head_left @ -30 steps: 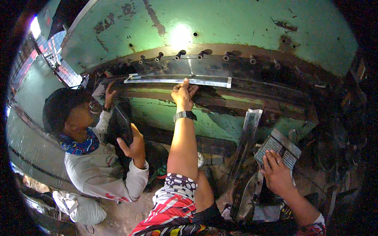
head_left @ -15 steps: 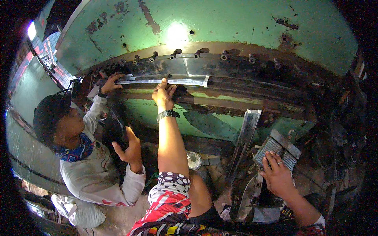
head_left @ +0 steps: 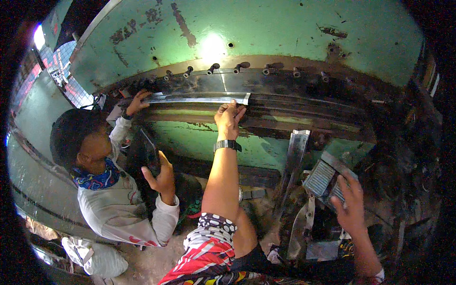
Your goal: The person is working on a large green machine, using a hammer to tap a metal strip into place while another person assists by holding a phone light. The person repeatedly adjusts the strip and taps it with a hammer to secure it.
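The left hand (head_left: pixel 229 118) is raised against the front of a big green machine (head_left: pixel 266 33), fingers curled over the right end of a long shiny metal strip (head_left: pixel 199 98) — it grips the strip from below, near the strip's cut corner. A dark wristwatch (head_left: pixel 227 145) sits on that wrist. The strip lies lengthwise along the dark, greasy slot of the machine, just under a row of bolts (head_left: pixel 213 69) that stick out of the brown band above.

The right hand (head_left: pixel 350 204) is low on the right, fingers spread and resting flat on a grey ribbed block (head_left: pixel 323 178) that leans among dark scrap parts; it presses on the block rather than closing round it. Just left of the block a bent length of bright sheet metal (head_left: pixel 295 156) stands nearly upright.

A co-worker in a light long-sleeved shirt (head_left: pixel 114 209) crouches at the left — one hand (head_left: pixel 135 102) holds the strip's far left end against the machine, the other hand (head_left: pixel 160 178) hangs open in the air near a dark panel (head_left: pixel 142 152).
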The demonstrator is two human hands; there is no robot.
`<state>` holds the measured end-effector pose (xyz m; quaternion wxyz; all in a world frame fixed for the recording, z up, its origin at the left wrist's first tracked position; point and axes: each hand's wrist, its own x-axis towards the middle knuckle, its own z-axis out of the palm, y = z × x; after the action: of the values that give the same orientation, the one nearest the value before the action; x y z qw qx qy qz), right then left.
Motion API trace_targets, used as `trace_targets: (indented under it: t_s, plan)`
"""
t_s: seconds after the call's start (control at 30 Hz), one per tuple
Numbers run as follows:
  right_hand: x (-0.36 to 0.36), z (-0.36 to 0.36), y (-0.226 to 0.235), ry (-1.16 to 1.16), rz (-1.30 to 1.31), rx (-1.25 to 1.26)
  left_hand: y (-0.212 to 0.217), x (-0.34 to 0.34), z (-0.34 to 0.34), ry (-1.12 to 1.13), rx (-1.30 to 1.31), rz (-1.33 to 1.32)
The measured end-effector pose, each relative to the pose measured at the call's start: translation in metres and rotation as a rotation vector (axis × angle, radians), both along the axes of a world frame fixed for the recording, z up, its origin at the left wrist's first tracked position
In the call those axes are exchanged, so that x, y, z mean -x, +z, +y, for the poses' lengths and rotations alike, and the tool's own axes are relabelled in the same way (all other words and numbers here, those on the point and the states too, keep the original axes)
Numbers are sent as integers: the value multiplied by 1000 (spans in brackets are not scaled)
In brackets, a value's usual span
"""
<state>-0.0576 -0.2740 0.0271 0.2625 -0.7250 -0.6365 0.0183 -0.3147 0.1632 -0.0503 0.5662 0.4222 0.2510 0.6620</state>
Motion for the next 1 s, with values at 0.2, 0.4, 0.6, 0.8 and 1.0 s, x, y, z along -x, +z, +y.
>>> trace_targets:
  t_s: [0.2, 0.4, 0.6, 0.8, 1.0]
  plan:
    - [-58, -77, -40, -484, 241, -99, 29, -28, -22, -12, 241, -205]
    - [-69, -91, -70, -482, 686, -180, 33, -16, -16, 97, 187, -245]
    - [-74, -91, -88, -770, 872, 0, 40, -4, -13, 108, 206, -267]
    - [-65, -82, -62, -514, 875, 183, 32, 2, -6, 86, 221, -325]
    - [-81, -83, -79, -561, 889, 207, 32, 10, -8, 47, 160, -382]
